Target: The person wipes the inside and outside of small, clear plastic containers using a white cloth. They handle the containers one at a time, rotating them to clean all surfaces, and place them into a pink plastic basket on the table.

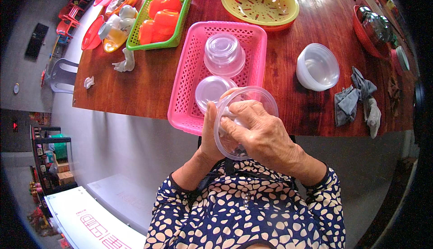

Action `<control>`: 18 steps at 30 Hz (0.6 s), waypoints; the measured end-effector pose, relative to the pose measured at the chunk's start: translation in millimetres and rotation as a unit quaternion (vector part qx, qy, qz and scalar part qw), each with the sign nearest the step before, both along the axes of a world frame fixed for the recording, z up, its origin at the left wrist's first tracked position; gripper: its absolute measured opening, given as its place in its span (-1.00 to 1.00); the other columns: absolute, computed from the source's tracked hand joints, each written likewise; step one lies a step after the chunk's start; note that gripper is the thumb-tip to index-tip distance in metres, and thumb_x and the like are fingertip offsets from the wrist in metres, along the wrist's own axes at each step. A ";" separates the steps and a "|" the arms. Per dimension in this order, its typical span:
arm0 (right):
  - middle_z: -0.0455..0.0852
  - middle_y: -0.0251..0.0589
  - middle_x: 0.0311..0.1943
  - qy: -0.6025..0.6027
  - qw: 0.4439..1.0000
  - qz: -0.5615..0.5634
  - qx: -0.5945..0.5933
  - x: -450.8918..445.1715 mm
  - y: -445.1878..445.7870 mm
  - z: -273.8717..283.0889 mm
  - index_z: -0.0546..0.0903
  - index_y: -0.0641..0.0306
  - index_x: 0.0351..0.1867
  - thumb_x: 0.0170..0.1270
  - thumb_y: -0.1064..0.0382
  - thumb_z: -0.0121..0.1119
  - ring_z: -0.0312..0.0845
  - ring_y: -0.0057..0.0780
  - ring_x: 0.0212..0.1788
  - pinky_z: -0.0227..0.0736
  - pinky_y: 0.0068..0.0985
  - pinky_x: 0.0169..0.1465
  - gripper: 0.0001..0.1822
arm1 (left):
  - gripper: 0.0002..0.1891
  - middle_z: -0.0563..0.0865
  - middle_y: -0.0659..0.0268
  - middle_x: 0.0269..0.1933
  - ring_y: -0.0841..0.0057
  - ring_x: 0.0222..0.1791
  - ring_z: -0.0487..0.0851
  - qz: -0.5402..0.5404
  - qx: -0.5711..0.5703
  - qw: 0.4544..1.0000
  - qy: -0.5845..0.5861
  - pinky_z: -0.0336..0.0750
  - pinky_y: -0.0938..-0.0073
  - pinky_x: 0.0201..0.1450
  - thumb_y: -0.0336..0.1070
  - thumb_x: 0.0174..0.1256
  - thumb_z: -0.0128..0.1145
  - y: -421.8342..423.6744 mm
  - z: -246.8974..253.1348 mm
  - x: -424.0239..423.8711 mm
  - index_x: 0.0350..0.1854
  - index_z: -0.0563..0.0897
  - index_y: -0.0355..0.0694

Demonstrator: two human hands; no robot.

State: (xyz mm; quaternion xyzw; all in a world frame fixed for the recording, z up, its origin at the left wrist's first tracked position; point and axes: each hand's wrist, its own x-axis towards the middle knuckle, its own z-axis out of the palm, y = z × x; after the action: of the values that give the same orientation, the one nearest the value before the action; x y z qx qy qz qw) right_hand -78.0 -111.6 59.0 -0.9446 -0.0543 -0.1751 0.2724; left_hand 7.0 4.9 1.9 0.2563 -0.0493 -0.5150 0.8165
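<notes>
A clear round plastic container [270, 105] is held near my chest, its mouth tilted up. My left hand [209, 137] grips it from the left side, fingers partly behind the wall. The fingers of my right hand [260, 123] reach inside it, closed on a small white wad [227, 113], perhaps tissue or cloth. Just beyond lies a pink plastic basket [184, 80], where one clear container [213, 91] stands upside down beside a stack of upturned clear containers [224, 54]. More clear containers [318, 67] are nested mouth-up on the table to the right.
Across the wooden table [149, 90] stand a green basket of orange plastic items [128, 46], a yellow colander [260, 2] and a red basket of glassware [362, 36]. Grey cloths [348, 103] lie near the right edge, crumpled tissue [127, 61] at the left. A plastic chair [62, 74] stands beyond the left edge.
</notes>
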 end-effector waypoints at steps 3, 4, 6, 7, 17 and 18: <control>0.60 0.01 0.00 0.022 1.000 0.012 0.019 -2.9 -0.1 0.7 0.67 0.29 -0.08 0.06 0.41 0.25 0.54 -0.03 0.10 0.64 -0.28 -0.03 -0.68 | -0.25 0.45 -0.07 0.25 0.13 0.25 0.49 -0.017 -0.018 1.000 -0.015 0.36 0.08 0.34 0.37 0.44 -0.38 -2.7 6.7 0.1 0.42 0.21 -0.16; 0.60 0.01 0.00 0.037 0.998 0.031 0.029 -3.2 -1.2 0.8 0.67 0.29 -0.10 0.06 0.41 0.25 0.54 -0.03 0.10 0.63 -0.28 -0.02 -0.69 | -0.27 0.48 -0.03 0.22 0.19 0.20 0.54 -0.022 -0.023 0.999 -0.021 0.47 0.14 0.28 0.34 0.45 -0.30 -3.7 8.8 0.2 0.42 0.17 -0.14; 0.60 0.01 0.00 0.066 0.994 0.069 0.051 -3.7 -4.5 0.7 0.67 0.30 -0.12 0.04 0.41 0.26 0.55 -0.04 0.08 0.63 -0.28 -0.01 -0.70 | -0.28 0.49 -0.05 0.20 0.18 0.19 0.54 -0.034 -0.043 0.998 -0.034 0.48 0.14 0.27 0.34 0.46 -0.32 -5.4 4.1 0.9 0.42 0.17 -0.14; 0.60 0.02 0.00 0.071 0.993 0.080 0.049 -4.3 -5.8 0.1 0.66 0.30 -0.12 0.03 0.42 0.27 0.55 -0.03 0.08 0.62 -0.28 -0.01 -0.69 | -0.29 0.49 -0.06 0.19 0.17 0.19 0.54 -0.040 -0.053 0.997 -0.040 0.49 0.14 0.26 0.34 0.46 -0.33 -5.8 1.9 1.1 0.41 0.17 -0.13; 0.63 0.06 -0.13 -0.031 0.990 -0.095 -0.100 0.9 1.3 0.9 0.58 0.46 -0.04 0.15 0.32 0.13 0.59 -0.09 -0.05 0.63 -0.37 -0.10 -0.65 | -0.27 0.44 0.12 0.27 0.34 0.27 0.47 0.015 -0.006 1.000 -0.011 0.50 0.31 0.23 0.34 0.46 -0.30 -5.4 16.0 -1.6 0.41 0.18 -0.17; 0.63 0.06 -0.12 -0.004 0.991 -0.088 -0.101 -2.0 1.9 -1.9 0.59 0.46 -0.05 0.14 0.31 0.13 0.59 -0.10 -0.05 0.63 -0.37 -0.10 -0.65 | -0.30 0.47 0.12 0.26 0.35 0.25 0.50 0.009 -0.050 0.999 0.015 0.51 0.34 0.22 0.31 0.48 -0.32 -4.4 12.3 -0.7 0.40 0.20 -0.18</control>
State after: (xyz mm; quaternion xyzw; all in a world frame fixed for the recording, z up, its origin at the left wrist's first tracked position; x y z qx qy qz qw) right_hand -80.0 -109.6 57.1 -0.9676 0.0102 -0.1960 0.1586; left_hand 6.2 0.5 14.2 0.2081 -0.0608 -0.5081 0.8336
